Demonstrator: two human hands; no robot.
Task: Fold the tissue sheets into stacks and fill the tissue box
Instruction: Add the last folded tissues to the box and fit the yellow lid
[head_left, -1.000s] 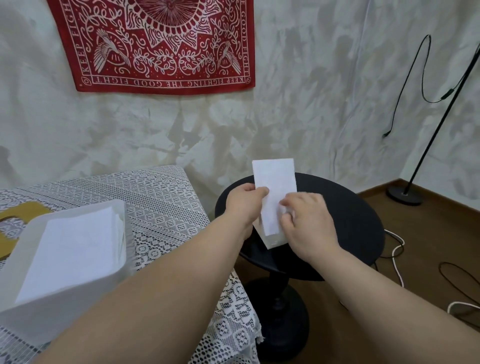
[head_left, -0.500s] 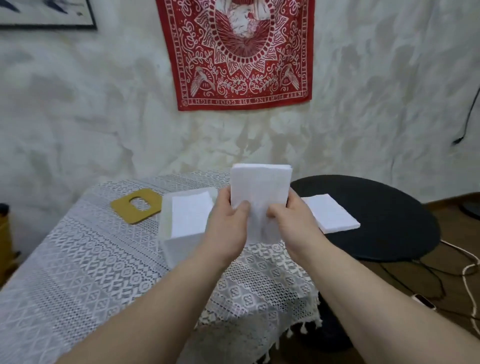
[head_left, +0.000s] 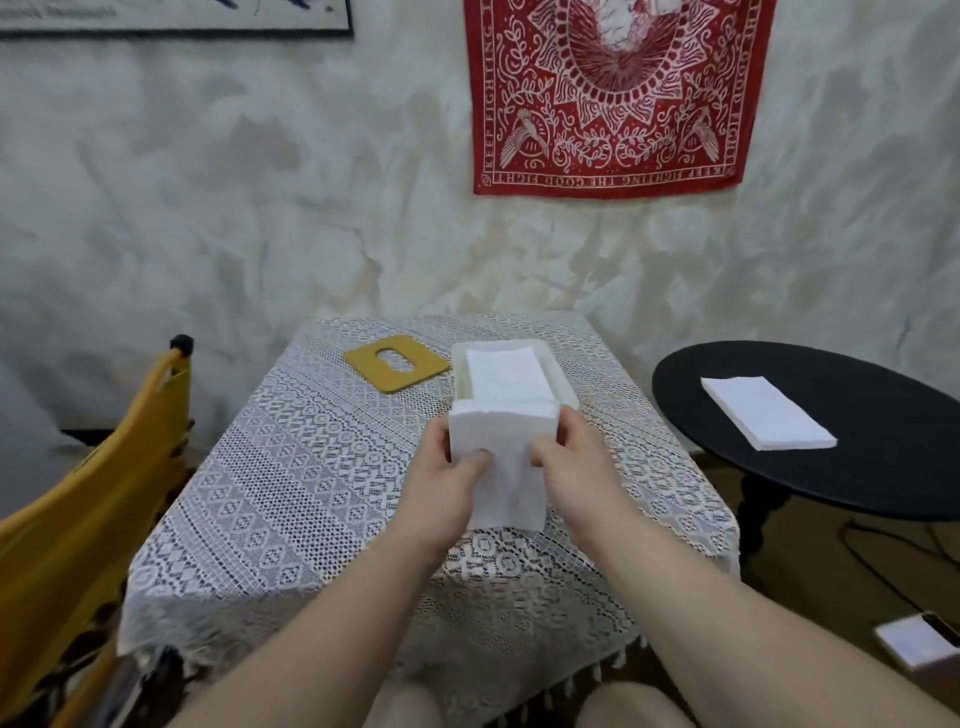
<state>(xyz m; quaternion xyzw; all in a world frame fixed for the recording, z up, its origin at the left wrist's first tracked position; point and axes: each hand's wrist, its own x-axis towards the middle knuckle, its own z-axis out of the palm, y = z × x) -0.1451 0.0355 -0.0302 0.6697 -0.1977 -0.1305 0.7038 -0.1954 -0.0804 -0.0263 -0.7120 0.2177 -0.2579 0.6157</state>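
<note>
Left hand (head_left: 441, 483) and right hand (head_left: 576, 467) gripping a folded tissue stack (head_left: 501, 457) by its sides, thumbs pressed on its front — held upright at the near edge of the open tissue box (head_left: 563, 387); box on the lace-covered bench (head_left: 311, 467), yellow lid (head_left: 397, 364) just beside; second stack (head_left: 766, 413) on the black round bench (head_left: 883, 467) — well apart.

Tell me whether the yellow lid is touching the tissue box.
Apart. The head view shows a strip of lace tablecloth between the yellow lid and the tissue box.

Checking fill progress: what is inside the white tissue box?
The white tissue box holds folded white tissues, their top layer showing. The held tissue stack covers its near wall; depth below is hidden.
</note>
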